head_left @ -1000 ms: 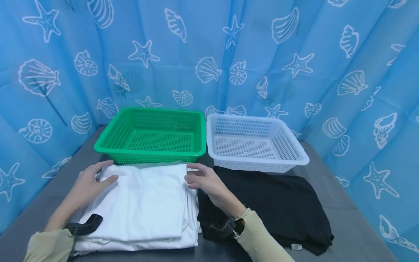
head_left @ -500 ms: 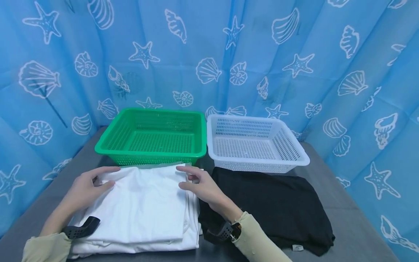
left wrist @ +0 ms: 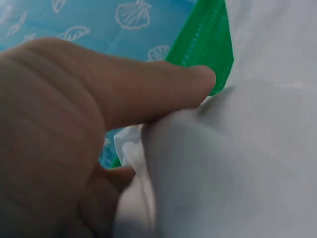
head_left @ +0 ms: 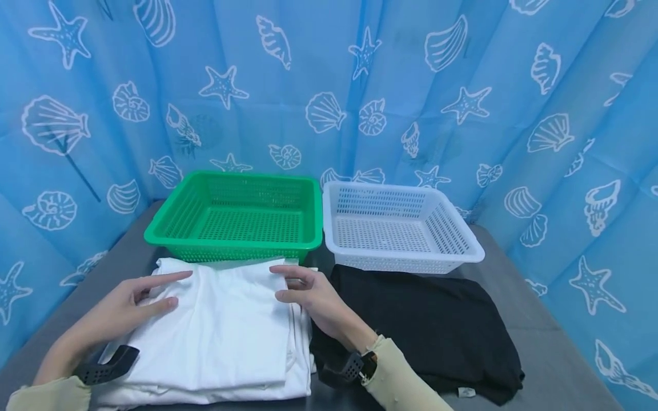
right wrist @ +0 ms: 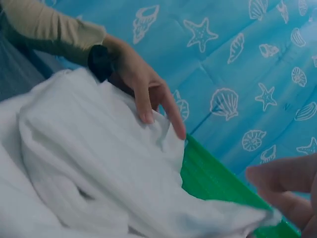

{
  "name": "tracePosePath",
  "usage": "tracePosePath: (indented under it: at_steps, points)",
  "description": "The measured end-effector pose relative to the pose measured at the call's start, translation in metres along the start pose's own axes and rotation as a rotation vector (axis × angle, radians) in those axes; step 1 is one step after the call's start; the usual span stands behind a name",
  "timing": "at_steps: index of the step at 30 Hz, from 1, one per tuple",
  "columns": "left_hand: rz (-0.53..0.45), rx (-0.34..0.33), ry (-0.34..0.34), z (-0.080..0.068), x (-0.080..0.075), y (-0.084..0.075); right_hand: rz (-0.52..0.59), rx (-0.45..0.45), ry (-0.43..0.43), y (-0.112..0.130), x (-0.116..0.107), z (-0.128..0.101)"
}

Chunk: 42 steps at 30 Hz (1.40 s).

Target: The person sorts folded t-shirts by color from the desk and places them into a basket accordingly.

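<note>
A folded white garment (head_left: 221, 337), with more white cloth layered under it, lies in front of the green basket. My left hand (head_left: 115, 311) is at its far left corner, index finger straight along the top and thumb resting on the cloth. In the left wrist view the thumb (left wrist: 163, 91) lies over a raised fold of white cloth (left wrist: 237, 163), and the other fingers are partly hidden behind it. At the far right corner is my right hand (head_left: 324, 305), index finger and thumb spread apart over the edge. The right wrist view shows a corner of the cloth (right wrist: 228, 213) beside its fingers.
A green perforated basket (head_left: 233, 242) and a white perforated basket (head_left: 403, 257) stand side by side at the back. Folded black clothing (head_left: 432, 325) with a small pale label lies at the right. A blue curtain (head_left: 319, 74) with shells hangs behind the grey table (head_left: 540, 342).
My left hand has slid down and left, its index finger straightening over the cloth. My right hand has shifted slightly left onto the garment's corner. The garment's far left corner now shows beyond the left hand.
</note>
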<state>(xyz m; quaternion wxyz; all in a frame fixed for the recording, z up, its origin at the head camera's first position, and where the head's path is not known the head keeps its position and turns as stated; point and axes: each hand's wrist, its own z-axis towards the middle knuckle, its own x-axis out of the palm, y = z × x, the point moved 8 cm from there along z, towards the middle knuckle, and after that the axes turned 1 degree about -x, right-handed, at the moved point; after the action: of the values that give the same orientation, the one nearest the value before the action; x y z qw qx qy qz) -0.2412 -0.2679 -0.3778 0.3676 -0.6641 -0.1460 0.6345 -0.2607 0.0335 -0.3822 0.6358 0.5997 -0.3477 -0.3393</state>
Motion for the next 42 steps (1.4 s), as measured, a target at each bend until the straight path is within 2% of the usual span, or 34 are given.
tracePosePath:
  at_steps: [5,7,10,14,17,21,24,27,32,36,42]
  points:
    - [-0.007,-0.05,0.06,-0.005,0.006,0.006,-0.034,0.084,0.042,-0.008,0.005,-0.001]
    - [-0.002,-0.042,0.071,-0.006,0.008,0.006,-0.025,0.117,0.074,-0.012,0.008,-0.002]
    - [-0.005,-0.025,0.02,-0.005,0.006,0.002,-0.005,0.147,0.123,-0.016,0.014,-0.003]
    - [-0.053,-0.029,-0.039,-0.003,-0.001,-0.004,-0.096,0.102,0.132,-0.017,0.021,-0.002]
    - [-0.034,-0.075,-0.047,-0.001,-0.003,-0.002,-0.199,0.055,0.08,-0.015,0.018,-0.002]
    - [0.016,-0.097,-0.072,0.0,-0.005,-0.001,-0.261,0.027,0.018,-0.009,0.011,-0.002]
    - [0.007,-0.08,-0.104,-0.001,-0.009,-0.003,-0.269,0.005,-0.001,-0.002,0.006,-0.001]
    - [0.004,-0.094,-0.118,-0.001,-0.009,-0.003,-0.261,-0.02,0.001,0.007,0.002,-0.001]
    - [-0.063,-0.124,-0.094,-0.006,-0.006,-0.005,-0.217,-0.071,0.06,0.018,0.001,-0.004]
    - [-0.127,-0.102,-0.073,-0.008,-0.006,-0.017,-0.169,-0.094,0.087,0.027,-0.003,-0.007]
    - [-0.144,-0.077,-0.112,-0.003,-0.013,-0.037,-0.163,-0.115,0.093,0.041,-0.013,-0.01]
